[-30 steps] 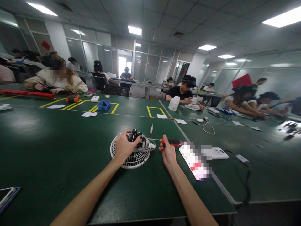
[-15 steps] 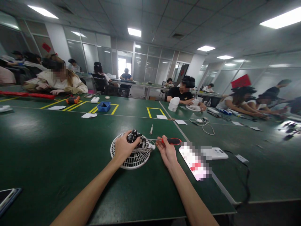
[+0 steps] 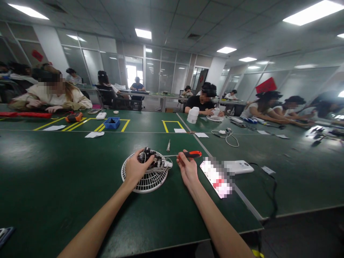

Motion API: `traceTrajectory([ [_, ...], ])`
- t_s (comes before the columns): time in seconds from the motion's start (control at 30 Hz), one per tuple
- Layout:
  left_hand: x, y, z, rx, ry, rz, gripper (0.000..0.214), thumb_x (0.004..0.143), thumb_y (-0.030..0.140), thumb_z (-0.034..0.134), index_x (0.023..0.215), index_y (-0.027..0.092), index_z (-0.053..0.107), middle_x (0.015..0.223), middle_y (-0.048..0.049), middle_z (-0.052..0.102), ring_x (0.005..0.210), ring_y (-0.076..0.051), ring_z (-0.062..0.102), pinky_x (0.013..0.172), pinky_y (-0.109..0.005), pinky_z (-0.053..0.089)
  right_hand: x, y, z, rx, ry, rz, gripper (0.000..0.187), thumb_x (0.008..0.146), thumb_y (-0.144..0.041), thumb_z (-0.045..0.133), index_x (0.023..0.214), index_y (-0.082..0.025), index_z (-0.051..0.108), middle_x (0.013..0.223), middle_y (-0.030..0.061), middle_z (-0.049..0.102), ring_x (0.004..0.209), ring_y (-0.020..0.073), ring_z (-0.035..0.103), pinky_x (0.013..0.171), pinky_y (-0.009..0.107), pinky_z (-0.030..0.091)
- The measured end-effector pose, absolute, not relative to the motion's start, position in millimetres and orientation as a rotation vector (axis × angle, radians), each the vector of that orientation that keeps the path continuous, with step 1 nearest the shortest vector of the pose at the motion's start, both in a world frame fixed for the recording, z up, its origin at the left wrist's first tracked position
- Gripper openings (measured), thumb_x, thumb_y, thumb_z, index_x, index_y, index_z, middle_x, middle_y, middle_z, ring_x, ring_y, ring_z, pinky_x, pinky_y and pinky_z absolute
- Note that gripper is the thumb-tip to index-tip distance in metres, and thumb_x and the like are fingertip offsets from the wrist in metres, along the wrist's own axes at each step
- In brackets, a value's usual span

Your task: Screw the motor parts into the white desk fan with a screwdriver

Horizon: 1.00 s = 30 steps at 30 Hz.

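Fan motor point(image 3: 146, 154), black and bare, lies over a round white grille point(image 3: 150, 183) on the green surface point(image 3: 67, 186), right in front of the person I'm watching. The left hand point(image 3: 135, 169) steadies it from above, thumb and fingers spread part-way around its body and closed against it. The right hand point(image 3: 188, 172) pinches a red-and-black screwdriver point(image 3: 194, 154) between thumb and forefinger near the front of its handle, the remaining fingers loosely curled. The blade points left at the motor's side; from where I stand I can't tell whether its tip is seated. I'd call the work part-way along: motor and grille are together, yet no housing covers the motor, and its white wires point(image 3: 153, 170) lie loose beside a white connector point(image 3: 168, 164). The screw work looks unfinished to me. A small pointed tool point(image 3: 168, 146) lies just beyond, apart from both hands.
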<state>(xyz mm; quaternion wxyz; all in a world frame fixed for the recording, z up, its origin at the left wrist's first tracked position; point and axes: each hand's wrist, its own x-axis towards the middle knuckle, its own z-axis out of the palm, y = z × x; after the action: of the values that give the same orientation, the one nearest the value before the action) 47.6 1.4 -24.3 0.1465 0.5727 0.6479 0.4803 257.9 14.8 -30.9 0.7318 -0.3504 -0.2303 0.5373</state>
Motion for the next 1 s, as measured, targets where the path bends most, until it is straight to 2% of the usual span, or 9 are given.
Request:
traceTrajectory([
  [0.13, 48.5, 1.1, -23.4, 1.651, 1.887, 1.374, 0.059, 0.078, 0.060, 0.071, 0.122, 0.021, 0.072, 0.102, -0.0112, 0.078, 0.096, -0.031, 0.073, 0.088, -0.043, 0.056, 259.6, 14.5, -27.8, -0.670, -0.469, 1.264, 0.059, 0.052, -0.014, 0.094, 0.102, -0.024, 0.064, 0.092, 0.0011, 0.078, 0.085, 0.0168, 0.074, 0.081, 0.029, 0.062],
  [0.23, 48.7, 1.2, -23.6, 1.659, 1.889, 1.382, 0.058, 0.077, 0.059, 0.071, 0.121, 0.020, 0.072, 0.102, -0.0112, 0.078, 0.095, -0.031, 0.073, 0.088, -0.043, 0.056, 258.5, 14.4, -26.8, -0.666, -0.461, 1.294, 0.053, 0.057, -0.018, 0.094, 0.100, -0.023, 0.064, 0.095, 0.0029, 0.079, 0.088, 0.0189, 0.076, 0.084, 0.033, 0.062],
  [0.33, 48.8, 1.8, -23.8, 1.671, 1.884, 1.386, 0.057, 0.077, 0.059, 0.071, 0.120, 0.021, 0.072, 0.102, -0.0110, 0.078, 0.096, -0.031, 0.074, 0.089, -0.043, 0.056, 256.6, 15.1, -27.5, -0.697, -0.465, 1.285, 0.044, 0.063, -0.030, 0.094, 0.096, -0.023, 0.065, 0.095, 0.0039, 0.078, 0.087, 0.0195, 0.076, 0.082, 0.033, 0.063],
  [0.43, 49.1, 2.1, -23.3, 1.673, 1.882, 1.379, 0.057, 0.077, 0.060, 0.071, 0.119, 0.021, 0.072, 0.101, -0.0107, 0.078, 0.096, -0.031, 0.074, 0.089, -0.043, 0.056, 256.2, 16.3, -29.3, -0.727, -0.507, 1.293, 0.043, 0.062, -0.035, 0.095, 0.090, -0.023, 0.065, 0.097, 0.0042, 0.078, 0.087, 0.0190, 0.075, 0.080, 0.032, 0.063],
  [0.57, 48.8, 2.2, -23.3, 1.684, 1.891, 1.368, 0.057, 0.077, 0.061, 0.071, 0.119, 0.022, 0.071, 0.102, -0.0111, 0.078, 0.099, -0.031, 0.073, 0.090, -0.043, 0.055, 258.2, 18.0, -32.6, -0.765, -0.553, 1.255, 0.041, 0.060, -0.036, 0.096, 0.085, -0.024, 0.066, 0.084, -0.0028, 0.073, 0.072, 0.0127, 0.067, 0.069, 0.026, 0.061],
  [0.7, 47.9, 2.3, -24.9, 1.681, 1.883, 1.368, 0.056, 0.078, 0.060, 0.070, 0.119, 0.022, 0.071, 0.098, -0.0096, 0.078, 0.093, -0.029, 0.074, 0.087, -0.042, 0.056, 260.1, 18.9, -34.1, -0.796, -0.549, 1.246, 0.038, 0.059, -0.032, 0.096, 0.084, -0.021, 0.069, 0.074, -0.0031, 0.068, 0.067, 0.0123, 0.065, 0.065, 0.024, 0.058],
  [1.0, 48.4, 0.4, -24.9, 1.692, 1.898, 1.352, 0.058, 0.080, 0.060, 0.068, 0.123, 0.022, 0.069, 0.102, -0.0109, 0.078, 0.097, -0.032, 0.072, 0.090, -0.044, 0.055, 261.9, 18.0, -29.9, -0.681, -0.446, 1.341, 0.025, 0.063, -0.011, 0.086, 0.079, -0.020, 0.069, 0.091, 0.0039, 0.078, 0.088, 0.0176, 0.075, 0.083, 0.028, 0.061],
])
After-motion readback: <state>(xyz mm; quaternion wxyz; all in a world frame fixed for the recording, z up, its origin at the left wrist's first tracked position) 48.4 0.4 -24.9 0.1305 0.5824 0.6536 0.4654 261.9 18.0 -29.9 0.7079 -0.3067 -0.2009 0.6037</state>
